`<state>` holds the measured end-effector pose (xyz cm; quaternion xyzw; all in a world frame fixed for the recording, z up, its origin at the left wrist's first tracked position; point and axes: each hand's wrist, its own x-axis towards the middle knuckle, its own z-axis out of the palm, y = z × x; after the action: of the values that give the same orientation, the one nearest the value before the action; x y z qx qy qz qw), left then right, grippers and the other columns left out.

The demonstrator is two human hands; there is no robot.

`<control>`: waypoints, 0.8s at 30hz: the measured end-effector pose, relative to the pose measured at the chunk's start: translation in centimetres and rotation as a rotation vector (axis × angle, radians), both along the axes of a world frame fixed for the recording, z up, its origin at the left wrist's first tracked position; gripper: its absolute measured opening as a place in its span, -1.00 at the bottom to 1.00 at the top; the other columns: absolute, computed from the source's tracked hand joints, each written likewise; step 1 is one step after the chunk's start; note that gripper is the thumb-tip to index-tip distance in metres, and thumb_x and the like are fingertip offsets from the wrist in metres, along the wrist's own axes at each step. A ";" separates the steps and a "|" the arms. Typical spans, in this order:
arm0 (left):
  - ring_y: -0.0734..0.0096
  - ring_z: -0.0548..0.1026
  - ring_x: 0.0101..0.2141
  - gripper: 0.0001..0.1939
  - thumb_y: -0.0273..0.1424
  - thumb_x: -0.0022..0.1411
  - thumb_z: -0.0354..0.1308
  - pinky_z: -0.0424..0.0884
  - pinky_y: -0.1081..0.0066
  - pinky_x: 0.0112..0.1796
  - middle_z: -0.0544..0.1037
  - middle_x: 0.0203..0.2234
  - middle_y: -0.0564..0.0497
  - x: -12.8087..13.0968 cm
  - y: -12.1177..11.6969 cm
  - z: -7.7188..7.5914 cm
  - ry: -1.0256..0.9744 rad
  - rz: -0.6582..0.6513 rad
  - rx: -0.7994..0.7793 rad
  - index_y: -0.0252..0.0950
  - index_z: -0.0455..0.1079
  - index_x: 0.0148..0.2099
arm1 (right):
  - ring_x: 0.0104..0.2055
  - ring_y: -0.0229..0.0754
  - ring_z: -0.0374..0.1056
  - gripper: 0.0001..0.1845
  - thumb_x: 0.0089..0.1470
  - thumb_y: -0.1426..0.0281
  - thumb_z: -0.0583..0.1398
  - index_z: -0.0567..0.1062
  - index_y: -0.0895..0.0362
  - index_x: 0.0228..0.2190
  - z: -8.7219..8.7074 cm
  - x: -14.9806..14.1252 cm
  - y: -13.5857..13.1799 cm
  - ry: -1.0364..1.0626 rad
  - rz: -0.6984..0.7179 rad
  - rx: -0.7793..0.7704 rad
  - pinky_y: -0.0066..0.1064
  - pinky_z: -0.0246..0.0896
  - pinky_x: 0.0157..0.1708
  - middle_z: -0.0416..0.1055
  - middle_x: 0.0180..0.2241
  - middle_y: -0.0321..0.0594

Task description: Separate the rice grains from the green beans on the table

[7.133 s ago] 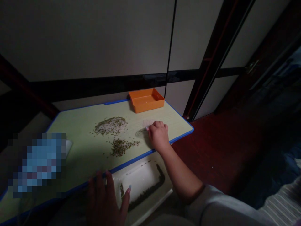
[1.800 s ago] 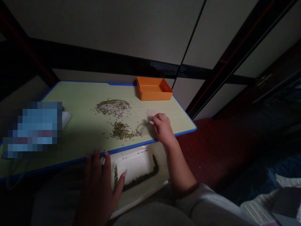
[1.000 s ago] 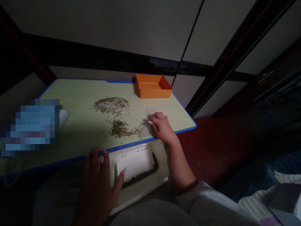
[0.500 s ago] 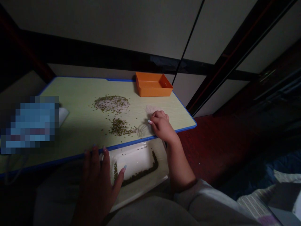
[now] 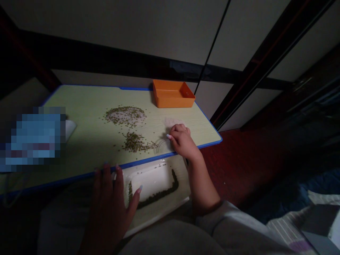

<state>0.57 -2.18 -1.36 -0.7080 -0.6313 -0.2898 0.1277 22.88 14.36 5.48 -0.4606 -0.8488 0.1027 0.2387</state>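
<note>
A right hand [image 5: 183, 140] grips a clear protractor-like piece [image 5: 161, 146] on the desk [image 5: 85, 106], by its near edge.
The right fingers are closed on the piece, which lies flat; a near heap of small green-brown beans [image 5: 134, 141] trails up to its left end, and a far heap of beans mixed with pale grains [image 5: 126, 115] lies beyond. The left hand [image 5: 111, 202], fingers spread and gripping nothing, is at the left side of a white tray [image 5: 155, 180] with dark green beans along its walls; whether it touches the tray cannot be told. An orange box [image 5: 174, 102] stands at the back.
</note>
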 end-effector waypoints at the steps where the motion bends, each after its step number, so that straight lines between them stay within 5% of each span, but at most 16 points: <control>1: -0.27 -0.14 0.39 -0.11 -0.18 0.25 0.05 0.11 -0.25 0.23 -0.20 0.43 -0.33 0.0 0.0 0.0 0.001 -0.003 -0.005 -0.35 -0.30 0.45 | -0.05 -0.10 0.17 -0.73 0.30 0.34 0.06 0.50 0.12 -0.36 0.0 0.0 0.0 -0.001 -0.009 0.005 -0.26 -0.06 -0.07 0.38 -0.19 -0.15; 13: -0.29 -0.15 0.38 -0.09 -0.21 0.25 0.07 0.10 -0.26 0.23 -0.23 0.43 -0.34 0.0 -0.1 0.2 0.001 -0.005 -0.019 -0.30 -0.37 0.45 | -0.06 -0.09 0.18 -0.68 0.34 0.29 0.02 0.49 0.13 -0.35 1.1 -2.9 -2.2 -0.077 0.096 0.134 -0.23 -0.07 -0.05 0.41 -0.19 -0.12; 24: -0.27 -0.16 0.39 -0.10 -0.23 0.24 0.08 0.11 -0.24 0.24 -0.19 0.42 -0.37 0.0 0.1 -0.2 -0.004 0.010 -0.025 -0.33 -0.32 0.45 | -0.06 -0.04 0.17 -0.67 0.34 0.30 0.01 0.51 0.15 -0.30 0.5 -2.7 -1.5 -0.195 -0.046 0.174 -0.18 -0.06 -0.07 0.42 -0.19 -0.06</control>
<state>0.62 -2.10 -1.57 -0.7057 -0.6387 -0.2826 0.1190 20.17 12.87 6.01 -0.4651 -0.8629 -0.0221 0.1962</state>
